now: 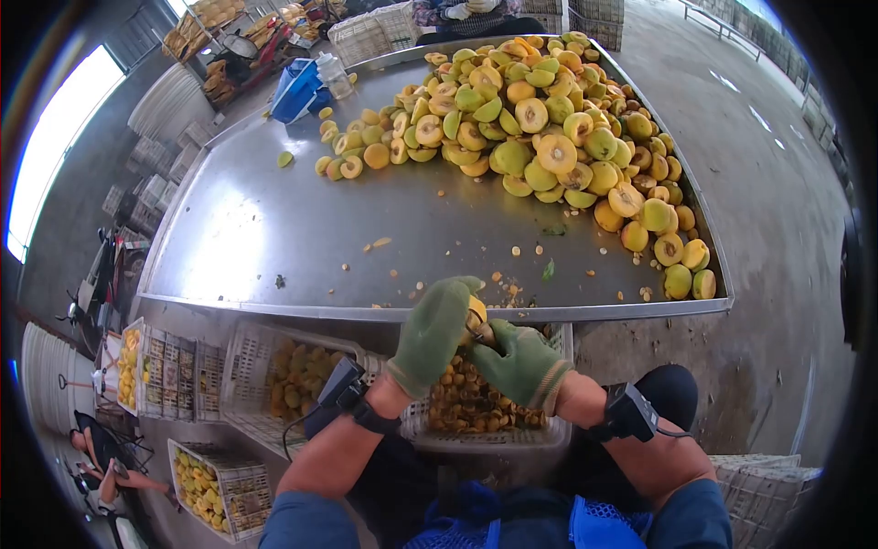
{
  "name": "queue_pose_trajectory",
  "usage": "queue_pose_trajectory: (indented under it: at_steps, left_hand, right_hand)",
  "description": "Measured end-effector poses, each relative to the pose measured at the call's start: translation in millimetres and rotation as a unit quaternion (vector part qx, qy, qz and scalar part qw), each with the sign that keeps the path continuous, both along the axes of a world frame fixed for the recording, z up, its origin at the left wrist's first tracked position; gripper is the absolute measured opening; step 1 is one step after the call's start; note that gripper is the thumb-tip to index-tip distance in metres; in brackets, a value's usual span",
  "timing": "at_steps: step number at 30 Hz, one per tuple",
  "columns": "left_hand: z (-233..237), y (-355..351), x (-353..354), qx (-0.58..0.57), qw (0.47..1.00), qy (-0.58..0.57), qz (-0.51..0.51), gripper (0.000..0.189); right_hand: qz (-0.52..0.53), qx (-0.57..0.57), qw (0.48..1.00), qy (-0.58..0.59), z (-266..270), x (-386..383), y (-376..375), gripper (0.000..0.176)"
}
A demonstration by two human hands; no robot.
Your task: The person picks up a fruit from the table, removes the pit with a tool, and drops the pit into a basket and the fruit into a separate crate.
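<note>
Peach (pixel 476 309) gripped in gloved left hand (pixel 432 331), at near edge of metal table (pixel 338 233). Gloved right hand (pixel 523 364) closed in against peach; cannot tell what, if anything, held. Below: plastic crate (pixel 485 441) containing fruit pieces (pixel 476 403). Far right on table: halved peaches (pixel 556 154), heaped. Far left: blue basket (pixel 294 93).

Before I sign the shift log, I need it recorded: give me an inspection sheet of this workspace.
Surface: metal table, light glare at left.
Job's things: fruit pile, many halved, at far right; crate of pieces below near edge.
Clutter: scraps along near edge; blue container, clear bottle at far left.
Hands: left hand holds a fruit piece; right hand beside it, contact partly hidden.
Cables: dark cable by each wrist device.
Surroundings: fruit crates at left; another person's gloved hands across the table.
</note>
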State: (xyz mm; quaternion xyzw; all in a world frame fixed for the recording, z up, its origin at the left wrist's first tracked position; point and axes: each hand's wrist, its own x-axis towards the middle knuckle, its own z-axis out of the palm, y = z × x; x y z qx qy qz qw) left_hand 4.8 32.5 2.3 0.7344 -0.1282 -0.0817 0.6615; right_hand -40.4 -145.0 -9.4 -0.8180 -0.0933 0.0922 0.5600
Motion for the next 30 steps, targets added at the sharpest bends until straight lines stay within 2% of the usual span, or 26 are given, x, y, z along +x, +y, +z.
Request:
queue_pose_trajectory:
  at_steps: [1,4,5,6,8,10,12,15,17,19,22,24,26,27,29,30]
  left_hand:
    - [-2,-2,-2,0.039,0.999,-0.034,-0.003,0.039]
    - [-6,-6,-11,0.165,0.976,-0.145,0.005,0.031]
    - [-3,-5,-11,0.228,0.921,-0.316,0.000,0.028]
    - [-4,-6,-7,0.299,0.831,-0.469,-0.007,0.027]
    - [-30,-19,-9,0.218,0.883,-0.414,0.033,0.026]
    - [-27,-26,-11,0.233,0.919,-0.316,-0.020,0.017]
    - [-32,-40,-10,0.230,0.924,-0.305,-0.001,0.017]
    - [-30,-37,-14,0.209,0.927,-0.312,-0.006,0.017]
    - [-28,-28,-16,0.196,0.930,-0.310,-0.010,0.017]
    - [-27,-23,-17,0.185,0.932,-0.310,-0.015,0.018]
    - [-23,-14,-17,0.172,0.933,-0.316,-0.016,0.018]
    - [-21,-7,-17,0.166,0.934,-0.317,-0.018,0.018]
    - [-20,-1,-17,0.157,0.935,-0.317,-0.019,0.018]
    - [-18,2,-16,0.152,0.935,-0.319,-0.019,0.019]
    - [-16,8,-16,0.146,0.936,-0.320,-0.020,0.019]
    - [-15,12,-15,0.143,0.936,-0.321,-0.019,0.019]
  right_hand:
    - [0.000,-0.001,1.000,0.001,6,-3,1,0.028]
    - [-0.001,-0.122,0.992,-0.032,8,-7,-1,0.020]
    - [0.008,-0.099,0.994,-0.034,3,-8,-3,0.020]
    - [0.023,-0.076,0.996,-0.035,-5,-8,-7,0.021]
    - [0.030,-0.133,0.986,-0.098,-1,-8,-16,0.021]
    - [0.030,-0.173,0.979,-0.104,2,-9,-27,0.023]
    - [0.017,-0.134,0.986,-0.093,4,-10,-28,0.028]
    - [-0.016,-0.120,0.993,0.001,-7,-9,-37,0.034]
    - [-0.018,-0.138,0.990,0.005,2,-11,-21,0.036]
    - [-0.031,-0.103,0.991,-0.079,-16,-16,-14,0.035]
    - [-0.033,-0.141,0.989,-0.038,-11,-15,-9,0.030]
    - [0.020,-0.204,0.969,-0.138,-19,-10,-20,0.028]
    - [-0.003,-0.191,0.979,-0.068,-9,-10,-13,0.026]
    - [-0.054,-0.144,0.987,0.048,4,-8,-14,0.024]
    - [-0.124,-0.068,0.959,0.244,40,-3,1,0.020]
    - [-0.106,-0.094,0.972,0.189,27,1,-15,0.017]
